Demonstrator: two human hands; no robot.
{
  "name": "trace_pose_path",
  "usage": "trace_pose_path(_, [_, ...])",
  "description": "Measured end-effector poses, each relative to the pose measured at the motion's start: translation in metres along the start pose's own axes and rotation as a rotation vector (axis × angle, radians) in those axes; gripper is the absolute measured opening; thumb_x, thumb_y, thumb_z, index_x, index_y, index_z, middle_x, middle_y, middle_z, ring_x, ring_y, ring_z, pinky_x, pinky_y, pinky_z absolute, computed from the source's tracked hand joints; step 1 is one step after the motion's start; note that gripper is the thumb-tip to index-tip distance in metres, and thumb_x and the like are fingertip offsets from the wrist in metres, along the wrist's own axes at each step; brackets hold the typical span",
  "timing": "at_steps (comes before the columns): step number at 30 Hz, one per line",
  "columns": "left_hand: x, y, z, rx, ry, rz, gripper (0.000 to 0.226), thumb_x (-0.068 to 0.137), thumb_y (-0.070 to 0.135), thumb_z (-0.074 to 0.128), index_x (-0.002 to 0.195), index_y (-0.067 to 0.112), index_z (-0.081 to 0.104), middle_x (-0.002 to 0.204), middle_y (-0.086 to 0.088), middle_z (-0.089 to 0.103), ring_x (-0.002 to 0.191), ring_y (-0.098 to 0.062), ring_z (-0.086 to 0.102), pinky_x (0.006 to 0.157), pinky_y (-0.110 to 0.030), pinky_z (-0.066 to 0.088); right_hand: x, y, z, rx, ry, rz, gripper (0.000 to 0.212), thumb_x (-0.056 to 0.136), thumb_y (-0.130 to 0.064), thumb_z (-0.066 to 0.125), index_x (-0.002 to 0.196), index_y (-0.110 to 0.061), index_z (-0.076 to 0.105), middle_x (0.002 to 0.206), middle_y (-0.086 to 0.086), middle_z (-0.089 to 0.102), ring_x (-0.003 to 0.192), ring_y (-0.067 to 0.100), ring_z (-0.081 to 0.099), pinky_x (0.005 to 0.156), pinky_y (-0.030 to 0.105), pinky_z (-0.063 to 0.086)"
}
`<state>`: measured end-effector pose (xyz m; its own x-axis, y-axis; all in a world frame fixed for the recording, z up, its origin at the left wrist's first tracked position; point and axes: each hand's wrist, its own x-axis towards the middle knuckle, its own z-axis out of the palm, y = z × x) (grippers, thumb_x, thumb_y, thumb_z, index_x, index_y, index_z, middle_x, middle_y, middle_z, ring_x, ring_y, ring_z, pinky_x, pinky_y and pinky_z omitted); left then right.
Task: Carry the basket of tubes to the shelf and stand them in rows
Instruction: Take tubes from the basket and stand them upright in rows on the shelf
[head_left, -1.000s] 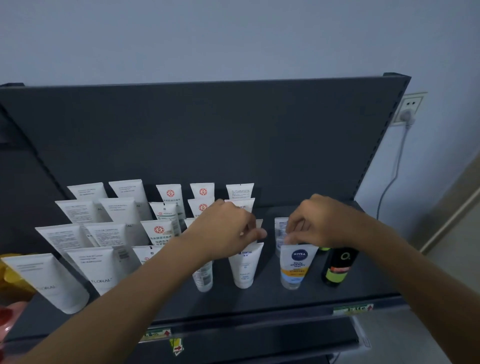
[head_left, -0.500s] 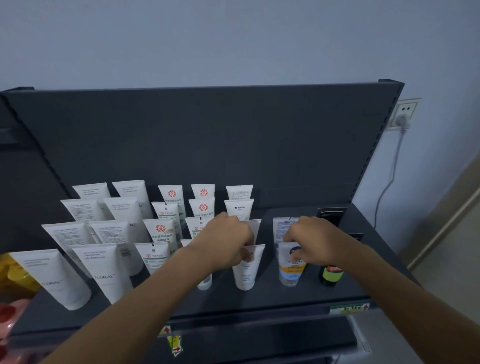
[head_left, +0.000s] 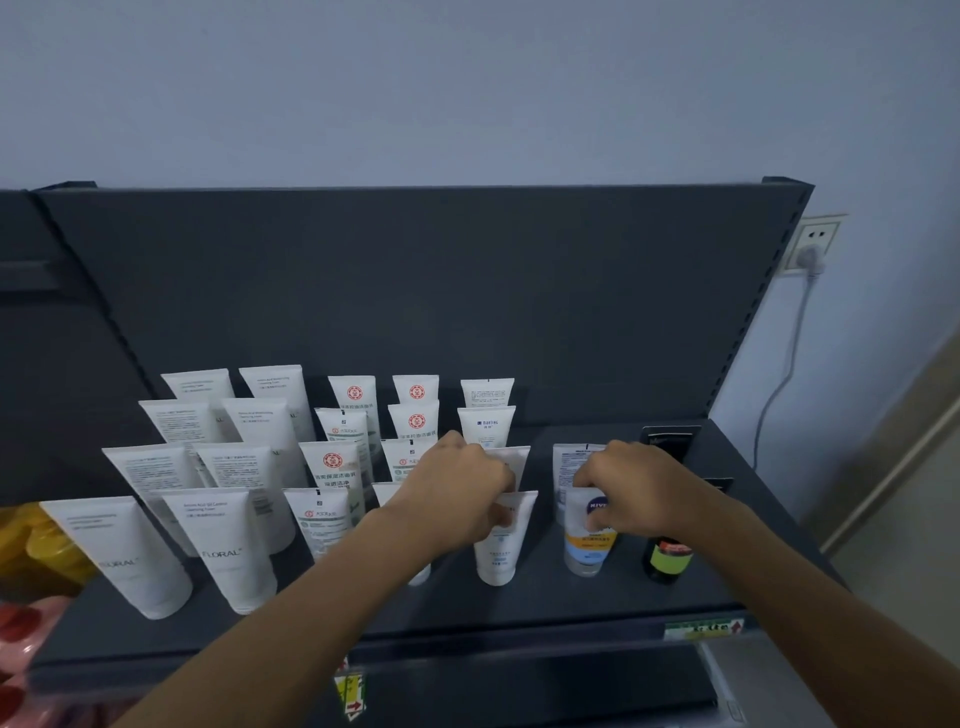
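the left hand (head_left: 457, 493) pinches the flat top edge of a white tube (head_left: 501, 540), thumb in front and the other fingers curled behind it. the right hand (head_left: 631, 486) pinches the top of a nivea tube (head_left: 589, 535) in the same way, fingers bunched over its crimped end. both tubes stand cap-down in the front row of the dark grey shelf (head_left: 545, 603). the white tube is plain with small print; the nivea tube is white at the top with an orange band and a clear cap. just right of it stands a dark bottle (head_left: 667, 558) with a green label. to the left, more white tubes (head_left: 234, 493) stand in rows, wide crimped ends up, running back toward the rear panel.
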<state>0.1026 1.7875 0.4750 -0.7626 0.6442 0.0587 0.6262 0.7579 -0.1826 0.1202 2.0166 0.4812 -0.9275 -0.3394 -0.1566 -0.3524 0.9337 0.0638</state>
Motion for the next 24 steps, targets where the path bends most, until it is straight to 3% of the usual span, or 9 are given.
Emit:
trace_pose_path(2, [-0.001, 0.000, 0.001, 0.018, 0.002, 0.001, 0.026, 0.088, 0.043, 0.061, 0.102, 0.023, 0.070, 0.093, -0.004, 0.070, 0.090, -0.031, 0.059, 0.094, -0.039, 0.044, -0.001, 0.000, -0.002, 0.014, -0.003, 0.011, 0.023, 0.077, -0.034, 0.072, 0.076, -0.014, 0.059, 0.071, -0.002, 0.055, 0.065, 0.012, 0.047, 0.056, 0.032, 0.038])
trace_pose_path(4, [-0.001, 0.000, 0.002, 0.026, 0.011, 0.002, 0.023, 0.088, 0.041, 0.062, 0.099, 0.022, 0.069, 0.091, -0.004, 0.070, 0.087, -0.030, 0.059, 0.094, -0.039, 0.044, -0.003, 0.002, -0.004, 0.042, -0.015, 0.029, 0.023, 0.077, -0.040, 0.074, 0.088, -0.022, 0.066, 0.086, -0.004, 0.063, 0.084, 0.016, 0.058, 0.068, 0.034, 0.049])
trace_pose_path(6, [0.000, -0.001, 0.003, 0.027, 0.012, -0.002, 0.020, 0.088, 0.039, 0.063, 0.094, 0.021, 0.068, 0.091, -0.004, 0.070, 0.087, -0.029, 0.059, 0.094, -0.038, 0.043, -0.008, 0.006, -0.009, 0.083, -0.009, 0.059, 0.036, 0.075, -0.046, 0.076, 0.106, -0.029, 0.068, 0.105, -0.009, 0.068, 0.099, 0.014, 0.060, 0.082, 0.035, 0.053])
trace_pose_path(9, [0.000, 0.000, 0.005, 0.041, 0.014, -0.005, 0.022, 0.089, 0.038, 0.061, 0.100, 0.021, 0.069, 0.099, -0.004, 0.071, 0.092, -0.029, 0.060, 0.096, -0.035, 0.040, -0.021, 0.017, -0.022, 0.130, 0.030, 0.100, 0.048, 0.071, -0.050, 0.081, 0.113, -0.032, 0.067, 0.106, -0.017, 0.071, 0.103, 0.005, 0.058, 0.086, 0.033, 0.053])
trace_pose_path(15, [-0.001, -0.002, 0.006, -0.002, 0.020, -0.038, 0.025, 0.091, 0.042, 0.058, 0.104, 0.023, 0.069, 0.101, -0.002, 0.072, 0.094, -0.028, 0.060, 0.095, -0.033, 0.039, -0.041, 0.049, -0.029, 0.126, -0.085, 0.233, 0.061, 0.053, -0.059, 0.086, 0.105, -0.031, 0.070, 0.104, -0.017, 0.069, 0.094, 0.008, 0.065, 0.082, 0.035, 0.055])
trace_pose_path(17, [0.000, -0.003, 0.006, -0.009, 0.033, -0.036, 0.022, 0.090, 0.040, 0.059, 0.102, 0.024, 0.070, 0.097, -0.002, 0.072, 0.091, -0.027, 0.061, 0.094, -0.034, 0.041, -0.040, 0.058, -0.019, 0.093, -0.149, 0.238, 0.054, 0.054, -0.053, 0.088, 0.101, -0.032, 0.070, 0.103, -0.014, 0.068, 0.095, 0.011, 0.064, 0.081, 0.036, 0.055])
trace_pose_path(20, [0.002, -0.004, 0.008, 0.001, 0.046, -0.026, 0.019, 0.089, 0.037, 0.059, 0.098, 0.025, 0.070, 0.091, 0.000, 0.072, 0.086, -0.027, 0.062, 0.095, -0.036, 0.042, -0.038, 0.066, -0.002, 0.070, -0.187, 0.237, 0.035, 0.057, -0.040, 0.090, 0.072, -0.034, 0.059, 0.084, -0.013, 0.063, 0.085, 0.013, 0.065, 0.076, 0.037, 0.056])
trace_pose_path(24, [0.004, -0.003, 0.010, -0.015, 0.037, -0.028, 0.022, 0.090, 0.041, 0.055, 0.097, 0.025, 0.069, 0.090, 0.000, 0.072, 0.085, -0.026, 0.062, 0.095, -0.036, 0.041, -0.036, 0.071, 0.004, 0.088, -0.166, 0.211, 0.044, 0.062, -0.030, 0.090, 0.062, -0.035, 0.046, 0.074, -0.014, 0.056, 0.078, 0.013, 0.064, 0.068, 0.031, 0.052])
